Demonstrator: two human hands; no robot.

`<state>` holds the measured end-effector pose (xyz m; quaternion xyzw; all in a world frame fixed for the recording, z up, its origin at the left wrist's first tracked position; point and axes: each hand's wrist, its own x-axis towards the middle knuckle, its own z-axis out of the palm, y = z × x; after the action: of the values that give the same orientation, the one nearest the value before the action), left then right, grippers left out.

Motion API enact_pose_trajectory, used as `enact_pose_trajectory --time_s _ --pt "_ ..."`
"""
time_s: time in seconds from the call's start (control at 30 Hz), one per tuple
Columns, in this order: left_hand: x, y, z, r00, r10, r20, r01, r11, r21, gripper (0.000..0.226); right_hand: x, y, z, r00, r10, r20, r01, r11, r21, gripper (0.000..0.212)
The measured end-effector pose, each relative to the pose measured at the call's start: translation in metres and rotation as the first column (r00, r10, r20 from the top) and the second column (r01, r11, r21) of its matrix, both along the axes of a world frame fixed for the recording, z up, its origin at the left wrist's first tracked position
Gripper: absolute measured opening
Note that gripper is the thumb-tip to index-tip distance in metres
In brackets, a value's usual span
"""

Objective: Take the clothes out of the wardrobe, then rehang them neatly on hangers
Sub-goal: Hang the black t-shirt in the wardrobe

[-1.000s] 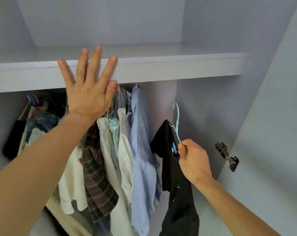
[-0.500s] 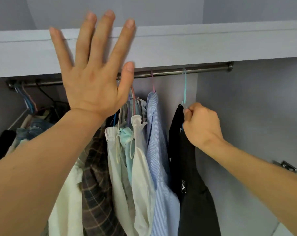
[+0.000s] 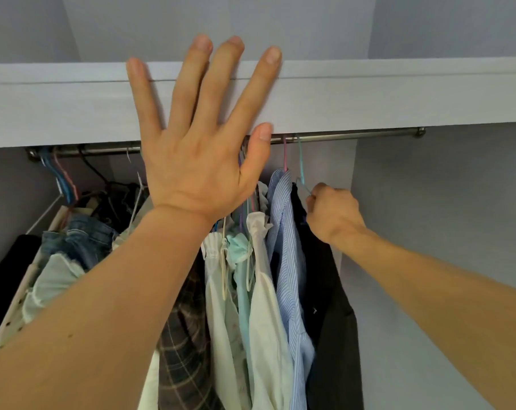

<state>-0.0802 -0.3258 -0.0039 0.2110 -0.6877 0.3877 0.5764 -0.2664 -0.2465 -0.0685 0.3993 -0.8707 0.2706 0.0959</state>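
My left hand [image 3: 203, 137] presses flat, fingers spread, against the front edge of the wardrobe shelf [image 3: 369, 93]. My right hand [image 3: 332, 213] pinches the light-blue hanger [image 3: 301, 167], whose hook is over the metal rail [image 3: 354, 135]. A black garment [image 3: 333, 321] hangs from that hanger at the right end of the row. To its left hang a blue striped shirt [image 3: 289, 261] on a pink hanger, white and pale-green tops [image 3: 251, 291] and a plaid shirt [image 3: 182, 335].
Further left on the rail hang denim [image 3: 79, 241], a pale top and dark clothes on blue, pink and black hangers. The grey wardrobe side wall [image 3: 428, 232] stands right of the black garment, with bare rail between.
My right hand has lifted the black garment's hanger from below the shelf up to the rail and hooked it on, then slid it left toward the striped shirt. My left hand stays on the shelf edge.
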Motion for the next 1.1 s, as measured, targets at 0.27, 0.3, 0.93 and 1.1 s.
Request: enact_pose_trajectory --time_s 0.27,0.3,0.93,1.1 --pt "0.0 0.001 -0.001 0.999 -0.034 -0.013 0.034 0.999 -0.014 0.054 0.007 -0.008 -0.001 0.984 0.021 0.174 -0.018 1.0 -0.015 0.023" --pt "0.001 0.003 0.0 0.999 -0.036 -0.006 0.036 0.999 -0.002 0.054 0.008 -0.002 -0.002 0.973 0.016 0.23 -0.018 1.0 0.006 0.027" --pt "0.053 0.117 0.066 0.874 -0.247 0.418 -0.238 0.533 0.812 0.08 0.159 0.349 0.066 0.893 0.184 0.411 -0.18 0.983 -0.048 0.042" --pt "0.064 0.216 0.008 0.851 -0.476 0.224 -0.072 0.316 0.946 0.072 0.194 0.46 0.054 0.962 0.082 0.261 -0.076 0.997 -0.035 0.04"
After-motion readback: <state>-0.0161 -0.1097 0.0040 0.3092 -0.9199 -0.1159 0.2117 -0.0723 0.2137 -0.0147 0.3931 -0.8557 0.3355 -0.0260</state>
